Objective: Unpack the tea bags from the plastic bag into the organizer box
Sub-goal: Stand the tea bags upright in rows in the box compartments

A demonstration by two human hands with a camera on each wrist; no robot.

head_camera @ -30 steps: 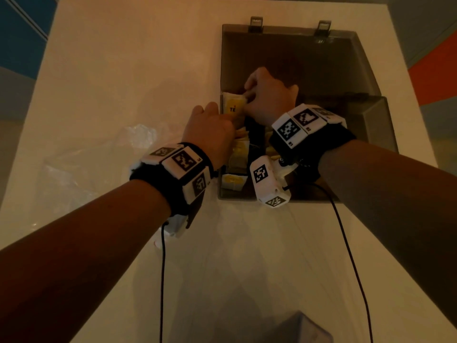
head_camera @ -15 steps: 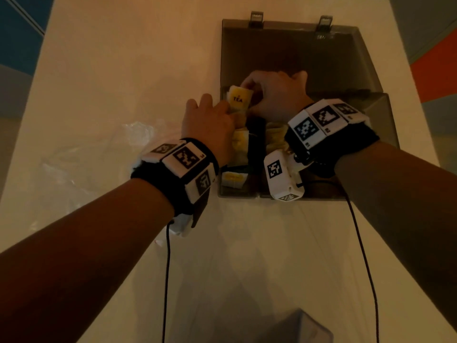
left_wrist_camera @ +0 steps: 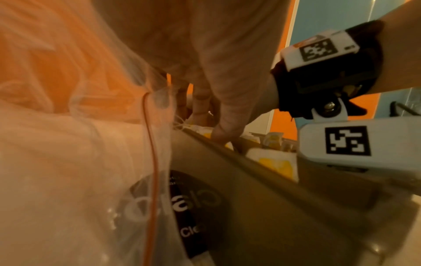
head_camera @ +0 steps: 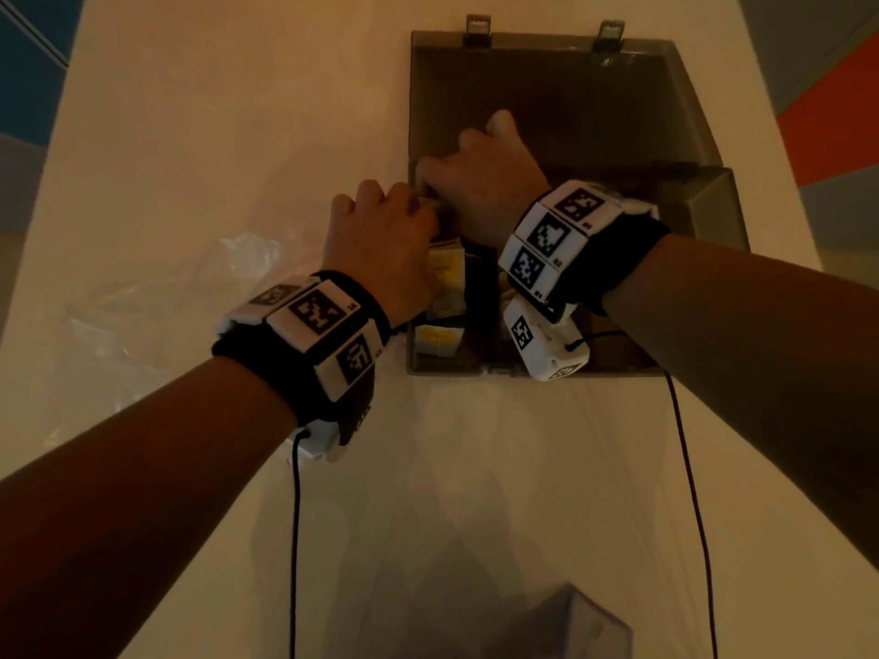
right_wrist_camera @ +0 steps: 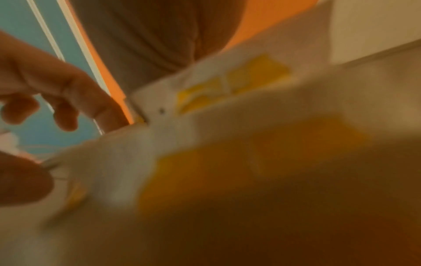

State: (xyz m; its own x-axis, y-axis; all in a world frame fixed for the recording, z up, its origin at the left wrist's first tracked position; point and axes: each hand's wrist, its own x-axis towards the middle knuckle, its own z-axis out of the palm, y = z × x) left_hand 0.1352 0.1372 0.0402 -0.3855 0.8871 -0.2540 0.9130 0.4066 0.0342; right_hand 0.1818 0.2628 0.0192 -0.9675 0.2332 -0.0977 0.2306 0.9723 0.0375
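Note:
The smoky organizer box (head_camera: 475,371) stands on the table with its lid (head_camera: 547,97) folded back. Yellow-and-white tea bags (head_camera: 446,271) fill its left compartments. Both hands meet over the far-left compartment. My left hand (head_camera: 380,230) reaches over the box's left wall, and its fingers (left_wrist_camera: 200,108) point down onto the tea bags (left_wrist_camera: 275,165) inside. My right hand (head_camera: 480,183) is curled over the same spot. Its thumb and fingers (right_wrist_camera: 68,100) seem to pinch a blurred tea bag (right_wrist_camera: 227,84). The clear plastic bag (head_camera: 157,306) lies crumpled left of the box.
Part of a grey box-like object (head_camera: 571,625) shows at the table's near edge. Black cables hang from both wrist cameras over the white table (head_camera: 238,111). The plastic bag (left_wrist_camera: 68,162) lies against the box's left wall (left_wrist_camera: 250,198).
The tea bag held up between both hands has gone down into the far-left compartment and is now mostly hidden. The right hand has shifted left and lower; the left stays beside it.

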